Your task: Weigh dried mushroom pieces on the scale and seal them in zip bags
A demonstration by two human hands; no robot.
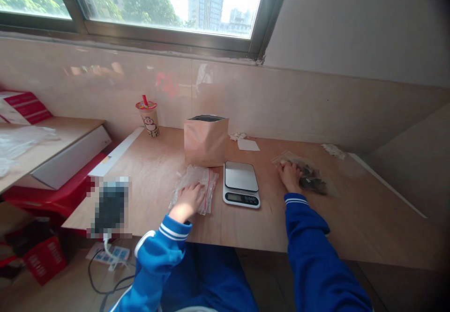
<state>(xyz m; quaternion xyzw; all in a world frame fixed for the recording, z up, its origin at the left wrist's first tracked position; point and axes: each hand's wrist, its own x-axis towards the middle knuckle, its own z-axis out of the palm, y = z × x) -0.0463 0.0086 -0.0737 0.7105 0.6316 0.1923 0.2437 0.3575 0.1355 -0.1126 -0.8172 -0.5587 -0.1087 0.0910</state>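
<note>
My left hand [190, 200] lies on a stack of clear zip bags [210, 194], its fingers stretched over the plastic. Over to the right, my right hand [290, 177] rests on the near left part of some clear plastic bags with dark contents [312, 178]; the fingers are stretched out, and their tips are partly hard to see against the plastic. Between the two hands stands a white kitchen scale [241, 178] with nothing on its metal plate. Behind the zip bags, a brown kraft pouch [206, 141] stands upright with its top open.
A bubble tea cup [150, 121] with a red straw stands at the back left of the wooden table [270, 225]. A blurred-out phone [109, 206] with a cable is by the left edge. White paper [248, 144] and crumpled tissue [333, 151] lie along the back.
</note>
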